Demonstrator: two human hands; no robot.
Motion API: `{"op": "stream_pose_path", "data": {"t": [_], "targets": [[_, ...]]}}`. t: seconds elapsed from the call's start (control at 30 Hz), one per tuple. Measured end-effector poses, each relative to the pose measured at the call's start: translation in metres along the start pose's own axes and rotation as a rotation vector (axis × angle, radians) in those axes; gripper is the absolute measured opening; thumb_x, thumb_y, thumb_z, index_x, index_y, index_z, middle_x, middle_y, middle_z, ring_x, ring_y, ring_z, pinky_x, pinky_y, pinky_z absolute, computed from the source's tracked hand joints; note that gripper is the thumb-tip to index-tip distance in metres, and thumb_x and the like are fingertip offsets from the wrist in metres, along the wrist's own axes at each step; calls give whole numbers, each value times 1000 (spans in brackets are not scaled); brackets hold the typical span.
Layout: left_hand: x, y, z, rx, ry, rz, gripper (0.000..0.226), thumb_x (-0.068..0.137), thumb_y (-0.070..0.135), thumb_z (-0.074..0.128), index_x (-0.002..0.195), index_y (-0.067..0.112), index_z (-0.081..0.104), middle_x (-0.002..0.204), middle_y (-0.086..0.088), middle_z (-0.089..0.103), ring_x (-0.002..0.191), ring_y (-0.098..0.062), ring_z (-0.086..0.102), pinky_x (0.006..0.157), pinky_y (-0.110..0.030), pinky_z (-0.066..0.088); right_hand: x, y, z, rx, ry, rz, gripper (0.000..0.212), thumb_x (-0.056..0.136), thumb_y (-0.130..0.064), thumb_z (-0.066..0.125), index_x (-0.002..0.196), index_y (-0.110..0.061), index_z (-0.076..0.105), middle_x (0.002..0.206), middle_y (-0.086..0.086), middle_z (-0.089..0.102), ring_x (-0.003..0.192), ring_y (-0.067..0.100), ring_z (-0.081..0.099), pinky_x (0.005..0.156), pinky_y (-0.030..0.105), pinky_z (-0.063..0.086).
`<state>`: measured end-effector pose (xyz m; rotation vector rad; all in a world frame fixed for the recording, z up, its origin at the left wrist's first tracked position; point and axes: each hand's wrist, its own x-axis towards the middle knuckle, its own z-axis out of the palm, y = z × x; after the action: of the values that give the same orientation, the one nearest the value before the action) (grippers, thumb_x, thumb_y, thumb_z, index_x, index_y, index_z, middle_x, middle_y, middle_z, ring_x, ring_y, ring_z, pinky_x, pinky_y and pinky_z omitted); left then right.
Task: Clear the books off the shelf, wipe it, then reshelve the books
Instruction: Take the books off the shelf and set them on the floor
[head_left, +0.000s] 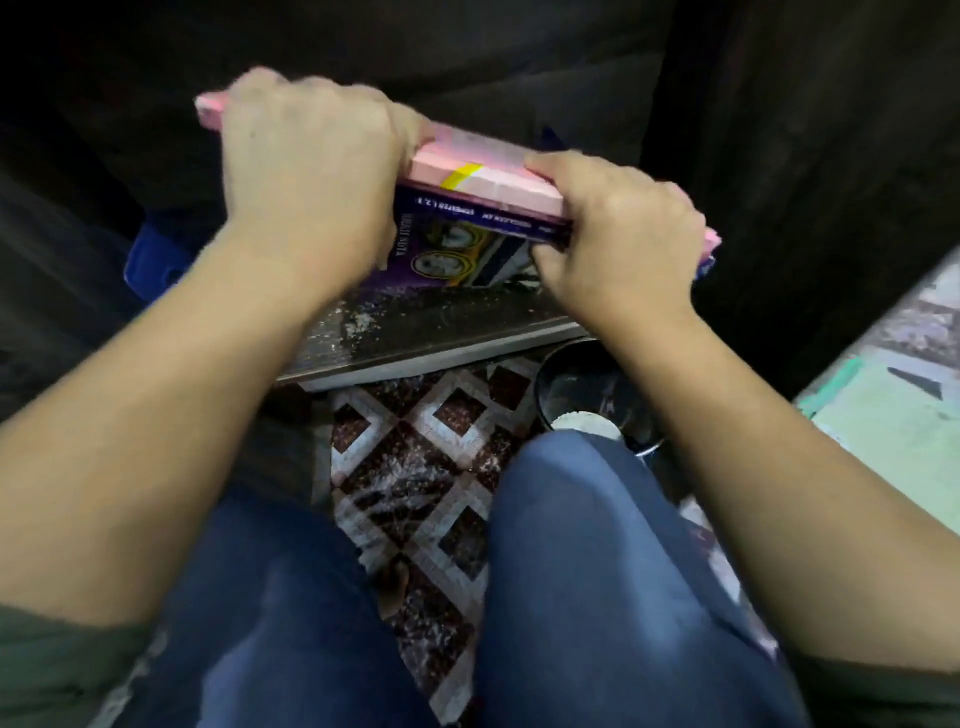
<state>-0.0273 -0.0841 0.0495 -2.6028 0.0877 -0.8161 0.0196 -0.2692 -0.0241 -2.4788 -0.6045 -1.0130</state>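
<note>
I hold a small stack of books (483, 182) with pink page edges and a purple cover, just above the dark, dusty shelf board (415, 327). My left hand (306, 171) grips the stack's left end from above. My right hand (618, 234) grips its right end, fingers curled round the edge. The stack is tilted, its left end higher and farther back. The dark shelf recess behind it is hard to see into.
A blue object (156, 260) sits at the left of the shelf. A dark round container (597, 395) stands on the patterned tile floor (431, 457) under the shelf edge. My knees in blue jeans (597, 571) are below. A green surface (898, 431) lies at the right.
</note>
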Motion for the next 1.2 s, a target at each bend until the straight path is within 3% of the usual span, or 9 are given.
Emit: {"op": "stream_pose_path", "data": {"t": [0.13, 0.23, 0.33, 0.4, 0.63, 0.83, 1.03, 1.1, 1.2], "targets": [[8, 42, -43, -12, -98, 194, 46, 78, 36, 74, 123, 32, 63, 99, -11, 68, 88, -37, 63, 68, -42, 39, -39, 15, -60, -90, -118, 142, 46, 68, -33, 68, 112, -24, 60, 102, 1, 65, 92, 31, 62, 67, 36, 39], [8, 85, -57, -55, -180, 341, 47, 78, 39, 70, 124, 44, 59, 104, -3, 69, 90, -34, 64, 67, -38, 40, -77, 25, -83, -236, -177, 202, 49, 64, -33, 76, 110, -25, 59, 100, 1, 63, 89, 30, 61, 62, 34, 33], [6, 132, -62, -130, -309, 467, 47, 77, 37, 68, 121, 51, 59, 107, 1, 69, 94, -33, 64, 70, -36, 44, -109, 44, -102, -254, -289, 261, 42, 78, -30, 71, 115, -26, 54, 104, 0, 63, 92, 29, 63, 60, 35, 32], [4, 164, -62, -163, -382, 528, 45, 78, 37, 67, 119, 50, 59, 105, 2, 67, 95, -31, 64, 72, -37, 47, -129, 66, -115, -202, -390, 335, 38, 81, -29, 68, 115, -26, 50, 107, -2, 63, 96, 29, 63, 59, 33, 33], [6, 268, -52, -348, -492, 670, 38, 77, 39, 66, 115, 37, 62, 102, 1, 67, 98, -31, 62, 70, -35, 43, -171, 147, -157, -329, -483, 477, 28, 82, -32, 68, 107, -26, 58, 89, 2, 64, 87, 33, 63, 61, 32, 32], [41, 347, -61, -441, -338, 683, 32, 75, 33, 68, 106, 28, 64, 95, -3, 64, 90, -35, 61, 67, -35, 41, -171, 222, -189, -467, -406, 563, 26, 78, -30, 73, 101, -25, 64, 87, 5, 68, 88, 34, 64, 69, 35, 35], [64, 411, -60, -529, -344, 648, 26, 76, 32, 70, 99, 23, 62, 85, -2, 52, 78, -29, 50, 63, -34, 35, -165, 288, -213, -575, -394, 539, 29, 75, -25, 74, 103, -26, 66, 90, 8, 67, 92, 35, 63, 81, 39, 37], [70, 428, -52, -580, -319, 623, 23, 78, 31, 68, 100, 25, 63, 86, -2, 54, 78, -29, 52, 63, -34, 35, -169, 308, -208, -609, -336, 533, 26, 77, -19, 72, 101, -26, 66, 90, 5, 69, 91, 32, 64, 87, 43, 38], [76, 452, -38, -631, -207, 607, 24, 83, 28, 64, 107, 27, 63, 95, -5, 64, 90, -35, 61, 66, -35, 37, -181, 333, -190, -708, -157, 506, 17, 76, -16, 71, 91, -25, 67, 83, 0, 70, 82, 29, 64, 78, 43, 39]]}}
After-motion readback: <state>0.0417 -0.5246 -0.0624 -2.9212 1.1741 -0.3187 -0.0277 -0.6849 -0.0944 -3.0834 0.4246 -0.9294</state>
